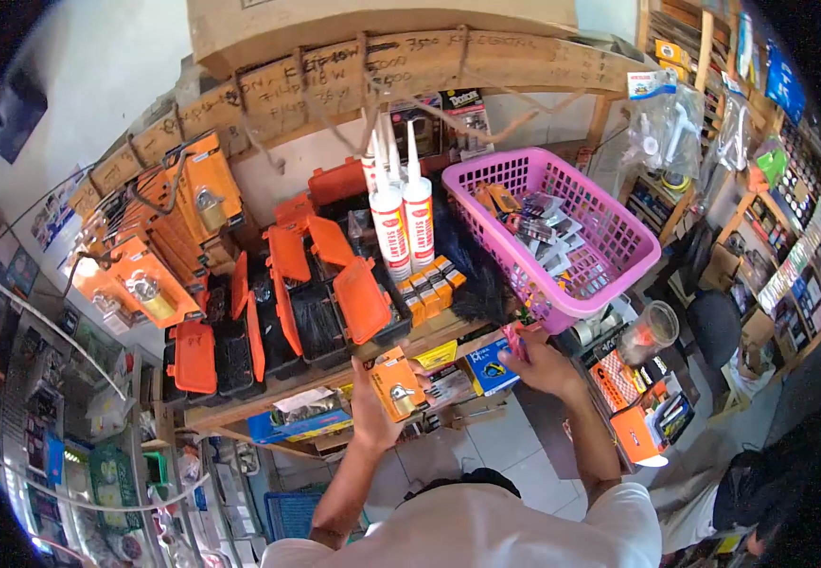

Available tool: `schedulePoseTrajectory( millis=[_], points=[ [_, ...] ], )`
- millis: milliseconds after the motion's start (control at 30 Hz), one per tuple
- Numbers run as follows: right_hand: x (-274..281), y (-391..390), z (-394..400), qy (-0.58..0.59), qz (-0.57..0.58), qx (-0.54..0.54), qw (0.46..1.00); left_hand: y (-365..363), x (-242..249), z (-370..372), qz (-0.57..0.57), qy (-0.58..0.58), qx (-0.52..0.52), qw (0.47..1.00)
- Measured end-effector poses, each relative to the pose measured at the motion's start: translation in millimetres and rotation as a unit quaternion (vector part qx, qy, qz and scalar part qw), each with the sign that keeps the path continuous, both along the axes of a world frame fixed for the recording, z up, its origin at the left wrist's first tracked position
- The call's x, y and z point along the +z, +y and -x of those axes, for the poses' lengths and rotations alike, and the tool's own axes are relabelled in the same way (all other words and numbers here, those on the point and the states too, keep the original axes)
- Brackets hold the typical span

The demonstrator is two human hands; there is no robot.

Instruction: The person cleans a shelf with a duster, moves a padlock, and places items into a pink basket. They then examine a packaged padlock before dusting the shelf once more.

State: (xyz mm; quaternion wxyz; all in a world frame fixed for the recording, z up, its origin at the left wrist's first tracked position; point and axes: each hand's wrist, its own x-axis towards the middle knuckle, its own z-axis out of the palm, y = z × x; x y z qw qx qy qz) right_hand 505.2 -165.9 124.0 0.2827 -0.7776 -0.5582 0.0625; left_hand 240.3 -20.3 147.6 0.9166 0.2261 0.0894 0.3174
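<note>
My left hand [372,413] is closed around a padlock in an orange card package [394,382], held upright above the shelf's front edge. Pinched in my right hand [547,367] is a crumpled pink piece [514,343], perhaps cloth; its kind is too small to make out. That hand is just below the near corner of a pink plastic basket [609,305] containing small packaged items. A blue box [489,367] shows between my hands, lower down. More orange-carded padlocks [150,295] hang from hooks at the left.
Black organizer boxes with orange lids [361,301] line the wooden shelf. White sealant tubes [418,222] stand behind small orange boxes [426,289]. Right of my right hand are a clear plastic jar [652,333] and an orange box [633,434]. Another person [737,488] is at the lower right.
</note>
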Motion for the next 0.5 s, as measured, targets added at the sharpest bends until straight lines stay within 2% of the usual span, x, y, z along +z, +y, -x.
schedulePoseTrajectory(
  millis=[33, 67, 100, 133, 200, 233, 267, 367, 400, 467, 500],
  points=[
    [-3.8, 7.6, 0.6, 0.000, 0.003, 0.005, 1.000, -0.3, 1.1, 3.0, -0.009, -0.007, -0.001, 1.000],
    [-4.6, 18.6, 1.7, 0.201, 0.023, -0.030, 0.979, -0.1, 3.3, 5.0, -0.020, -0.014, -0.002, 1.000],
    [-4.6, 26.4, 4.5, 0.394, 0.044, -0.065, 0.916, -1.2, 6.9, 7.4, -0.026, -0.011, 0.011, 1.000],
    [-5.9, 29.0, 9.1, 0.394, 0.049, -0.062, 0.916, -0.9, 5.0, 11.0, -0.023, -0.010, 0.015, 1.000],
    [-7.0, 35.5, 13.9, 0.531, -0.018, -0.103, 0.841, 4.6, 1.3, 17.5, -0.018, -0.008, 0.045, 0.999],
    [-20.2, 39.9, 11.3, 0.560, -0.070, -0.071, 0.823, 3.8, 5.4, 21.9, -0.020, -0.015, 0.054, 0.998],
    [-32.5, 37.3, 12.0, 0.560, -0.064, -0.069, 0.823, 3.0, 7.7, 26.1, -0.017, -0.015, 0.059, 0.998],
    [-40.7, 28.4, 35.4, 0.544, -0.162, -0.050, 0.822, 4.7, 11.5, 35.3, -0.070, -0.016, 0.128, 0.989],
    [-50.4, 23.3, 48.6, 0.545, -0.153, -0.043, 0.823, 4.4, 13.9, 38.6, -0.066, -0.015, 0.138, 0.988],
    [-73.6, 7.8, 77.0, 0.594, -0.227, -0.025, 0.772, 4.1, 20.3, 46.1, -0.049, 0.000, 0.179, 0.983],
    [-79.8, -0.2, 93.0, 0.598, -0.234, -0.020, 0.766, 6.2, 20.0, 50.0, -0.065, -0.005, 0.184, 0.981]
  ],
)
